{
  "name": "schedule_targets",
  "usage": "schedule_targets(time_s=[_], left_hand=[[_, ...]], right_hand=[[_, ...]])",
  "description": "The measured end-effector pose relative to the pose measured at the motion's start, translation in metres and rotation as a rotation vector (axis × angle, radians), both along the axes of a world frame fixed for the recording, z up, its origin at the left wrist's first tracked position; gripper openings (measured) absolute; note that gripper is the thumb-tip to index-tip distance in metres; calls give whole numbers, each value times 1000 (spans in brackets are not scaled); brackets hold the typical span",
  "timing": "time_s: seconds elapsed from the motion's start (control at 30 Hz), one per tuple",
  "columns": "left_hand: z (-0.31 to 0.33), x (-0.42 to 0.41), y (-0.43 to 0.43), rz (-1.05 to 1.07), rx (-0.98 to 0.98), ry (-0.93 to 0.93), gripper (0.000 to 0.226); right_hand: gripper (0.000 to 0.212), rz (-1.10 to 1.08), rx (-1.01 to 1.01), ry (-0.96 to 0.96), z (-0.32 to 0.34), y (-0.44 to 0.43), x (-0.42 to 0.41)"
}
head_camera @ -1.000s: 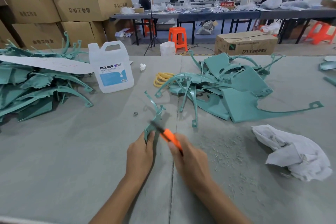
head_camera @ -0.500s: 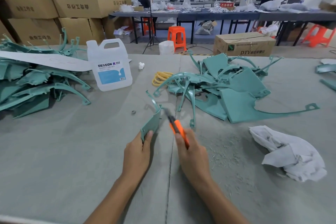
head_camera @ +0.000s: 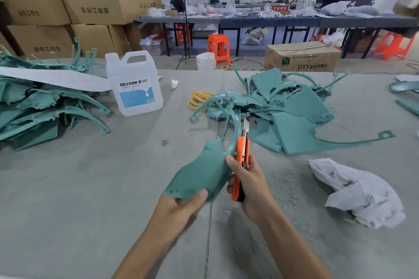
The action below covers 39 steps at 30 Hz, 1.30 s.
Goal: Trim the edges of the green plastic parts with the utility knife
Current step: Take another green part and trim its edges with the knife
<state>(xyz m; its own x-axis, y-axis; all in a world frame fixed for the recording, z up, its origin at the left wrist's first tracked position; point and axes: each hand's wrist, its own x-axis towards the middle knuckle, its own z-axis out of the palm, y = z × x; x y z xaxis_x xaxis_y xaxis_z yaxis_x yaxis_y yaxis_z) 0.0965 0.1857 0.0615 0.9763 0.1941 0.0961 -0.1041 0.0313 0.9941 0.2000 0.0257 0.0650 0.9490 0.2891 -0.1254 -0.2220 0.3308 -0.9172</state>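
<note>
My left hand (head_camera: 179, 208) grips the near corner of a green plastic part (head_camera: 201, 173), a flat panel with a curved arm rising from its far end. It is held up above the grey table (head_camera: 68, 199). My right hand (head_camera: 249, 182) holds an orange utility knife (head_camera: 241, 161) upright, thumb resting on the part's right edge. The extended blade lies along the part's curved arm. A heap of green parts (head_camera: 294, 115) lies beyond my hands, and another heap (head_camera: 40, 106) at the far left.
A white DEXCON jug (head_camera: 133, 84) stands left of centre. Yellow rubber bands (head_camera: 199, 99) lie beside the middle heap. A crumpled white cloth (head_camera: 360, 192) sits at right. Plastic shavings (head_camera: 283, 188) litter the table near my right hand. Cardboard boxes (head_camera: 90, 7) stack behind, people work at far tables.
My left hand turned the green part from edge-on to face-up and lifted it closer. The knife swung upright against the part's right edge, blade pointing away from me.
</note>
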Motion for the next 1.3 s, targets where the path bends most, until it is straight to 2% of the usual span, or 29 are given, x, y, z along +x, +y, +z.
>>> schedule_targets(time_s=[0.07,0.1,0.23,0.3,0.37,0.43,0.47,0.6,0.77,0.93,1.03,1.13,1.3], left_hand=[[9,-2,11,49,-68,-30,42],[14,-1,16,84,-10,-50,40],[29,6,18,47,514,-8,27],[29,8,16,83,641,-21,32],[23,10,19,204,808,-71,34],[18,14,26,313,1037,-121,23],[17,17,27,335,1125,-116,17],[8,25,27,295,1338,27,33],[0,27,18,248,1447,52,40],[-3,30,19,212,1415,62,42],[-5,29,16,228,1478,37,39],[-5,30,10,203,1595,52,41],[-16,30,10,236,1617,8,51]], right_hand=[[32,-3,-26,-56,6,-6,3],[32,-1,-39,-86,8,-8,4],[23,90,-111,-246,13,-2,-5],[16,64,-192,-304,13,2,-12],[14,-65,-304,-344,14,-1,-17],[23,-139,-441,-431,13,-7,-24],[25,-135,-520,-490,11,-10,-29],[37,-33,-921,-733,-4,-21,-45],[28,1,-1081,-786,-10,-31,-47],[32,41,-1166,-750,-12,-39,-50],[32,45,-1237,-732,-10,-42,-48],[31,56,-1259,-698,-8,-43,-45],[31,53,-1286,-657,-7,-46,-47]])
